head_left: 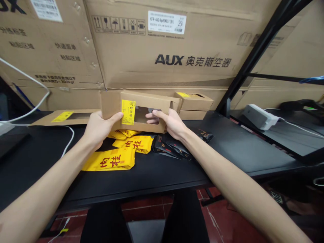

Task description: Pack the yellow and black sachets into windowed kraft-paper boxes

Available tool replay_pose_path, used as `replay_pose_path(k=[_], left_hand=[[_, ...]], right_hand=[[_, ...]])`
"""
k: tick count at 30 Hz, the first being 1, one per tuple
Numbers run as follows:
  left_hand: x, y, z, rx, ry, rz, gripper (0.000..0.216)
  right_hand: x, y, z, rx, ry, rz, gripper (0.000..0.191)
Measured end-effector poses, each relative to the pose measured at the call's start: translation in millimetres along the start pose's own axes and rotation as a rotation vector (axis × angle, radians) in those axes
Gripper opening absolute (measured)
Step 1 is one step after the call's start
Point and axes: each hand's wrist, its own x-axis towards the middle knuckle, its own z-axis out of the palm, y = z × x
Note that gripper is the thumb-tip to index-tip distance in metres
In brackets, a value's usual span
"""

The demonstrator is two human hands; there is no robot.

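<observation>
Left hand (101, 130) and right hand (169, 123) both closed on the ends of a brown cardboard box (149, 104), which has a window and a yellow label. Box held above the black table (177, 179). Yellow packets (108, 160) lie below the left hand; black sachets (168, 146) lie below the right. Flat cardboard sheet (63, 118) at left; stacked boxes (193, 106) at right.

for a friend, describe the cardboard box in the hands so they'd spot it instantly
Under the big AUX air-conditioner carton is a black desk. Above it, a windowed kraft box sits between the left hand and right hand. Unlike the flat box and stacked boxes, it alone is held up.
</observation>
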Motion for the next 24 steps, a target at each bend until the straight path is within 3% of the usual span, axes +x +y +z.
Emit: replay_pose_path(k=[6,14,19,24], left_hand=[[-0.3,2.7,-0.7,-0.037,0.029,0.001,0.038],[-11.4,17.6,-5.5,-0.263,-0.251,-0.087,0.052],[-15.3,21.5,-4.4,-0.276,-0.313,-0.116,0.055],[-15.5,22.8,-8.5,-0.311,-0.359,-0.162,0.056]], right_hand=[[1.5,1.2,-2.0,-0.01,0.029,-0.022,0.034],[0.3,-4.0,-1.5,-0.024,0.056,-0.071,0.048],[-0.8,-6.8,0.4,-0.068,0.144,-0.134,0.052],[3.1,-7.0,-2.8,-0.227,0.326,-0.252,0.055]])
